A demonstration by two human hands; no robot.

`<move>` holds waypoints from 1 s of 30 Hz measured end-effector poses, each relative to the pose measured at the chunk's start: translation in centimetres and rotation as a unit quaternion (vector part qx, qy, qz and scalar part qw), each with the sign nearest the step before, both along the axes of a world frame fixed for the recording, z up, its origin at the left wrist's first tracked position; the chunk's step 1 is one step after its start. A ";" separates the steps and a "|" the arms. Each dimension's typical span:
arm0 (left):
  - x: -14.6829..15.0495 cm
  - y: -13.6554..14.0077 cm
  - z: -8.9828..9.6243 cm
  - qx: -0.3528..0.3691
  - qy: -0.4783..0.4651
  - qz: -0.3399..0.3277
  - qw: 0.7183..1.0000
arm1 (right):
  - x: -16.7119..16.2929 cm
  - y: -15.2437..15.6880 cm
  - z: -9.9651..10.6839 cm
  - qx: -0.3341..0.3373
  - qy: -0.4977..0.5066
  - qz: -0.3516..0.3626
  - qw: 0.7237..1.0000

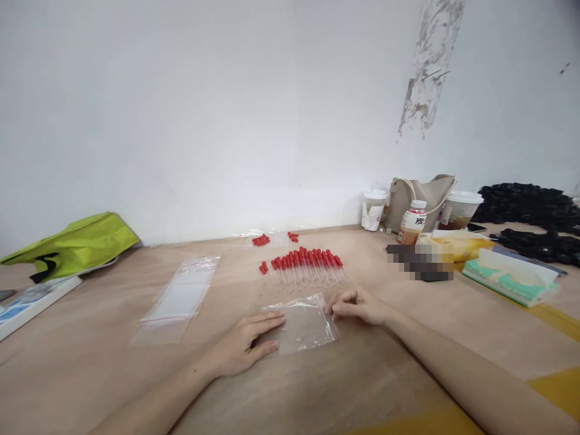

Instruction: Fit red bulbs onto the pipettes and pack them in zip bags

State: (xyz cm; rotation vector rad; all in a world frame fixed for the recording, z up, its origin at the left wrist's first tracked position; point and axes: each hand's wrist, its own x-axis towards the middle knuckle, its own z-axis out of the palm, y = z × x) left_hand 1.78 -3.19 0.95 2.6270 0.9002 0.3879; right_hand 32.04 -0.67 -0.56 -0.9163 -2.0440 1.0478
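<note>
In front of me a clear zip bag (304, 329) lies flat on the brown table covering. My left hand (242, 344) rests on its left edge, fingers stretched and thumb apart. At the bag's right edge, my right hand (360, 306) is curled, with thumb and fingertips pinched at the plastic; the exact contact is slightly blurred. Just beyond the bag lies a row of thin clear droppers with red bulbs (308, 261). Farther back, small red bulbs (261, 240) lie on clear plastic, with another few red bulbs (293, 237) beside them.
Long clear zip bags (183, 296) lie at left, near a power strip (40, 305) and a yellow-green bag (75, 244). On the right are a drink bottle (412, 222), lidded cups (461, 211), a beige handbag (426, 192) and a tissue pack (512, 279). A white wall stands behind.
</note>
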 end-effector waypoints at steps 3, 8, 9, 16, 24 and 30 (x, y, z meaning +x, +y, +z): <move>0.0 0.1 -0.1 0.003 -0.005 -0.001 1.000 | 1.3 2.5 -0.3 0.021 0.014 -0.260 0.965; 0.0 0.1 -0.4 0.006 -0.016 -0.002 1.000 | 3.5 7.4 0.0 -0.020 -0.108 -0.475 0.873; 0.0 0.1 -0.4 0.006 -0.019 -0.002 1.000 | 3.7 8.0 0.1 -0.031 -0.116 -0.474 0.872; -0.1 0.1 -0.4 0.000 -0.025 -0.004 1.000 | 3.0 9.3 0.5 -0.088 -0.120 -0.462 0.875; 0.0 -0.1 -0.1 0.002 -0.022 0.004 1.000 | 3.0 6.6 1.5 -0.121 0.008 -0.367 0.922; 0.0 0.0 -0.3 0.005 -0.017 0.013 1.000 | 0.9 2.7 -0.4 -0.088 0.166 -0.318 0.929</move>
